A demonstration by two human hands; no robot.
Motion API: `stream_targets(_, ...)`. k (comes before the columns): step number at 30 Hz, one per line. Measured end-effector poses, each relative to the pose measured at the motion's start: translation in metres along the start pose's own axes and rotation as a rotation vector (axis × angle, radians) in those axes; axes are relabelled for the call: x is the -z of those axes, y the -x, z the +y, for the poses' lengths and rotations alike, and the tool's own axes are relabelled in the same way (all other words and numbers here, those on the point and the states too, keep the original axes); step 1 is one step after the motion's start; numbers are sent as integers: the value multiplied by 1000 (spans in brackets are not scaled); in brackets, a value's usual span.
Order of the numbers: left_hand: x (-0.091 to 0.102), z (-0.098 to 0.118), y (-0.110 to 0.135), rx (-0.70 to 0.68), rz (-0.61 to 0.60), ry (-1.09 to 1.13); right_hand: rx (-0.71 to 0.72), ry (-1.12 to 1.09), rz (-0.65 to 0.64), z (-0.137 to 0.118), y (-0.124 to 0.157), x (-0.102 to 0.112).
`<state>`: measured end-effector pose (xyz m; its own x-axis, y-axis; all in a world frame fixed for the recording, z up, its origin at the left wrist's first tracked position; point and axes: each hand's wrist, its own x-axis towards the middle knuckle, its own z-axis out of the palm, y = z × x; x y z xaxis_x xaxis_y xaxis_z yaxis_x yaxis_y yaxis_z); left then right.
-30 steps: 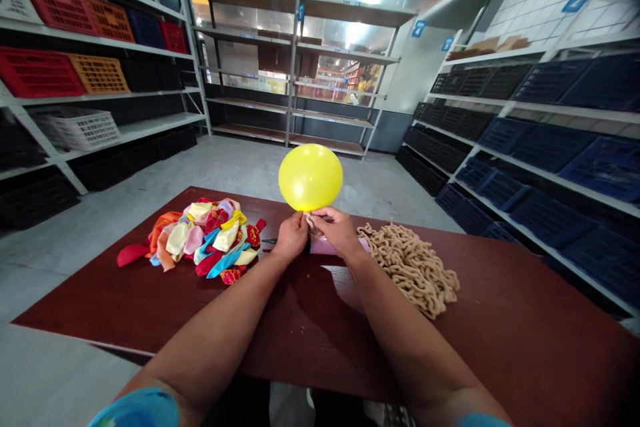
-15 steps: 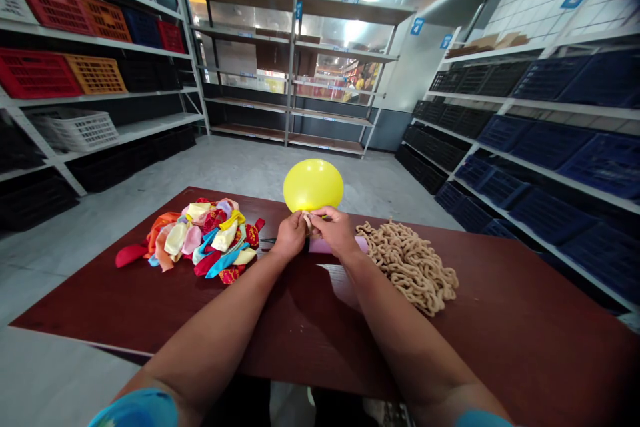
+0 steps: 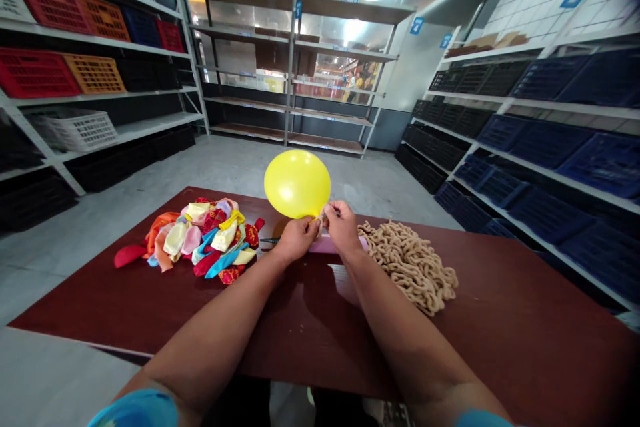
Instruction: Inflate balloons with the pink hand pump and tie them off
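An inflated yellow balloon (image 3: 297,184) floats above the far table edge, tilted with its neck toward my fingers. My left hand (image 3: 296,239) is closed in a pinch at the balloon's neck. Close beside it, my right hand (image 3: 342,224) pinches a short piece of tan cord (image 3: 321,222) against that neck; the fingers partly hide how the cord lies. Beneath both hands rests a pink balloon pump (image 3: 326,244) with a dark nozzle pointing left, partly covered. To the right of my right hand is a heap of tan cord (image 3: 413,267).
A pile of uninflated balloons (image 3: 205,237) in many colours lies on the left of the brown table (image 3: 310,347). Shelves with red and orange crates (image 3: 35,72) stand left, blue crates (image 3: 613,154) right. A metal rack (image 3: 290,67) stands at the back.
The balloon has swung left and slightly up, tilting over. My right hand has risen a little, and my fingers have shifted at the neck, still pinching.
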<state>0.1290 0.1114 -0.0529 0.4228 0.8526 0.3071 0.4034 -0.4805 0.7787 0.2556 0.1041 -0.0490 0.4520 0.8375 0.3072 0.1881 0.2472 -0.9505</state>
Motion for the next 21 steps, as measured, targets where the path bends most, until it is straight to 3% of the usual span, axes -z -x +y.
stream_targets(8,0,6,3,-54,-92,225,2,71,82,4,-2,0)
stream_targets(16,-6,-11,-1,111,127,118,-71,-115,-28,6,-2,-1)
stream_targets(21,-8,-16,-1,-52,192,-46,-165,-280,-20,6,-5,1)
